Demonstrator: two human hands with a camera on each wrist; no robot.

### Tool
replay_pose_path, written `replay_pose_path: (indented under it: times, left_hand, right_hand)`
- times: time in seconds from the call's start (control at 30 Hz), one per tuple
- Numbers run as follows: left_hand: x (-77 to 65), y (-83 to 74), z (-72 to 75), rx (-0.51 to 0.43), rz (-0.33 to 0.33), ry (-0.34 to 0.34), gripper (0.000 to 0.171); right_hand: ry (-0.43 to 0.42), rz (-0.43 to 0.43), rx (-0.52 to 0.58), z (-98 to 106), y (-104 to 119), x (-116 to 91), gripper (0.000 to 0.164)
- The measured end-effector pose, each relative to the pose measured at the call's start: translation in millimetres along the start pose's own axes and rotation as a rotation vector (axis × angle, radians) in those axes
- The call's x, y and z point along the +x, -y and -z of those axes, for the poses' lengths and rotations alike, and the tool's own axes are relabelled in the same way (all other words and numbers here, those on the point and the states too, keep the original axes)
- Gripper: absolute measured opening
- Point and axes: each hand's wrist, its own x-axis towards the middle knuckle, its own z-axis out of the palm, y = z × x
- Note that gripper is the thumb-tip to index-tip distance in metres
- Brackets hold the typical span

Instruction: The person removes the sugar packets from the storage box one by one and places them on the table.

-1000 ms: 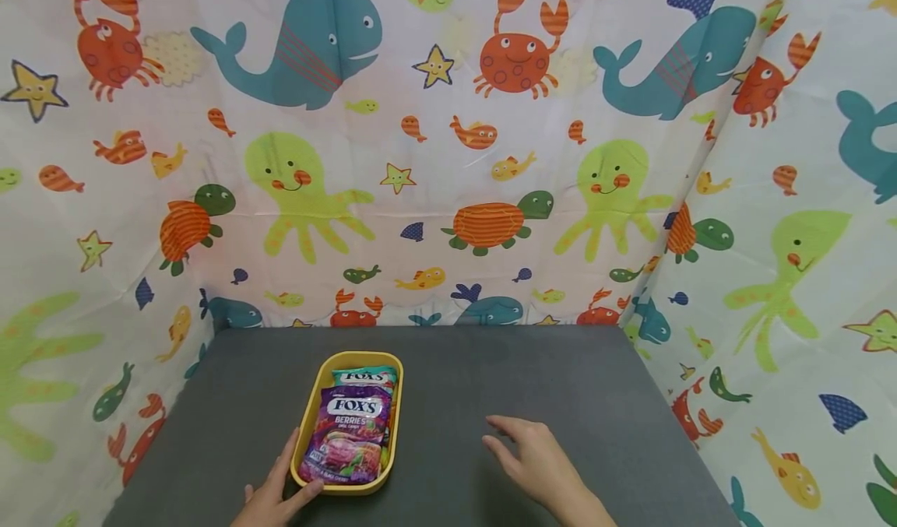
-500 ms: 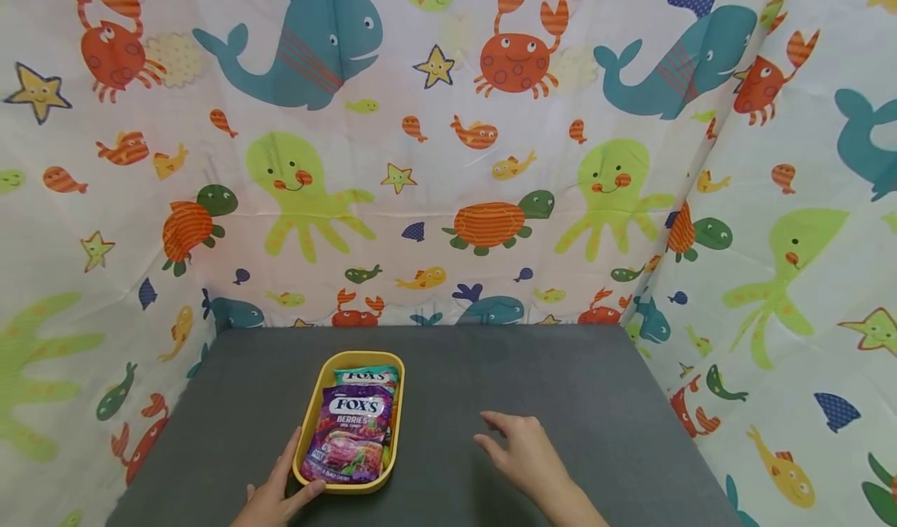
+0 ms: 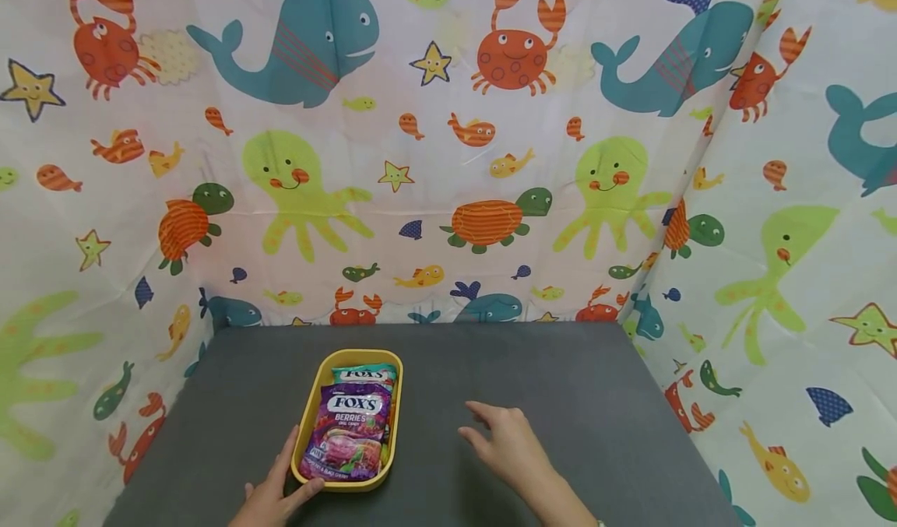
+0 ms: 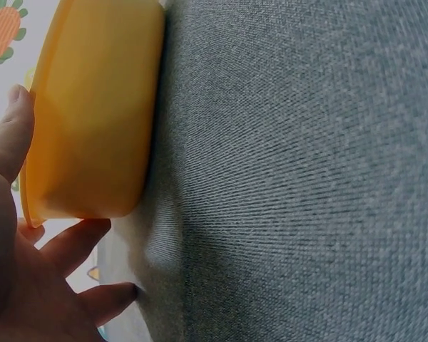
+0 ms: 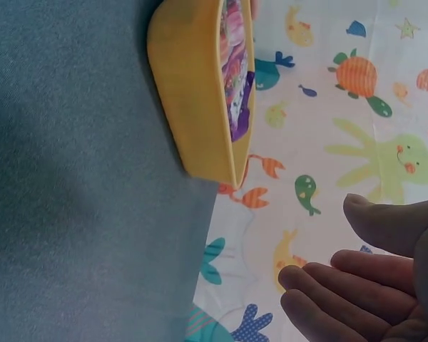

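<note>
A yellow plastic tub (image 3: 395,426) stands on the left half of the table in the head view. In it lies a purple Fox's Berries candy bag (image 3: 350,433), over a teal Fox's bag (image 3: 364,373) that shows at the far end. My left hand (image 3: 269,492) rests at the tub's near left corner, thumb at the near rim and fingers along the left side. The left wrist view shows its fingers spread, some of them off the tub wall (image 4: 100,107). To the tub's right, my right hand (image 3: 510,445) hovers over the table with relaxed fingers, holding nothing.
The tabletop (image 3: 561,387) is dark grey with a fabric-like texture. A white curtain (image 3: 434,247) printed with sea animals hangs behind it and along both sides.
My right hand has moved left and slightly forward, closer to the tub. The left hand and the tub stay in place.
</note>
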Motion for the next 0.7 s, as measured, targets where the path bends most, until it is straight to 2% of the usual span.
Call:
replay_pose_path:
  times: [0.27, 0.47, 0.7]
  left_hand:
    - [-1.0, -2.6, 0.9, -0.015, 0.018, 0.007, 0.11]
    - [-2.4, -2.9, 1.0, 0.003, 0.016, 0.002, 0.109]
    - [-1.6, -4.4, 0.4, -0.002, 0.035, -0.001, 0.111]
  right_hand:
    - [0.001, 0.002, 0.031, -6.8, 9.5, 5.8, 0.043]
    - [-0.008, 0.015, 0.014, -11.6, 15.6, 8.1, 0.048]
    - [0.0, 0.03, -0.009, -19.9, 21.2, 13.9, 0.044]
